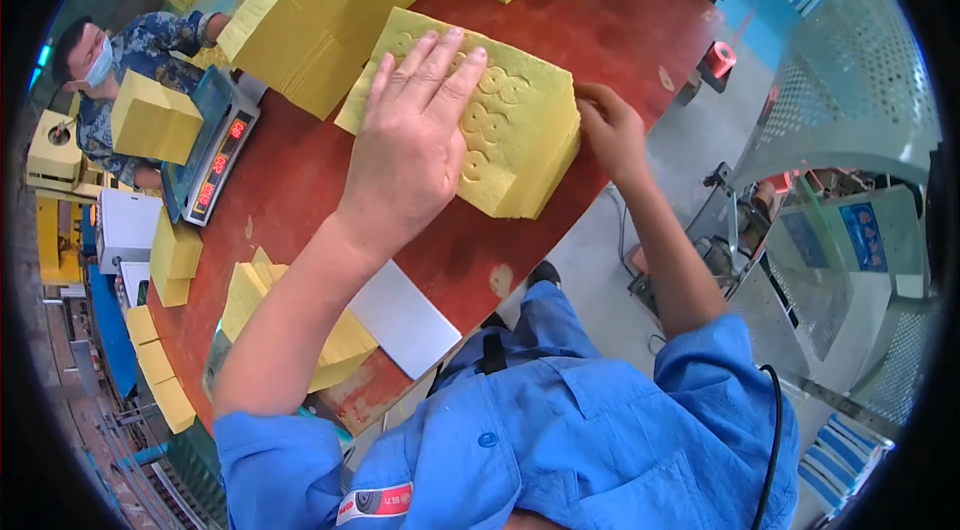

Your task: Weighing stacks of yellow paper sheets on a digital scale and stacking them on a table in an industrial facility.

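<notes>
A thick stack of yellow paper (510, 140) with pressed coin-like patterns rests on the red table (620, 30) in front of me. My left hand (405, 155) lies flat on its top, fingers stretched out toward the far edge. At the right-hand corner of the stack, my right hand (612, 130) has its fingers bent against the edge and appears to grip it. The tips of those fingers are partly hidden.
Taller yellow paper blocks (340, 10) stand at the far side. Beyond them on the left, a person (150, 60) is by a digital scale (215, 150) bearing a yellow block (155, 120). A white board (405, 315) lies near me. Machinery with perforated guards (840, 80) stands right.
</notes>
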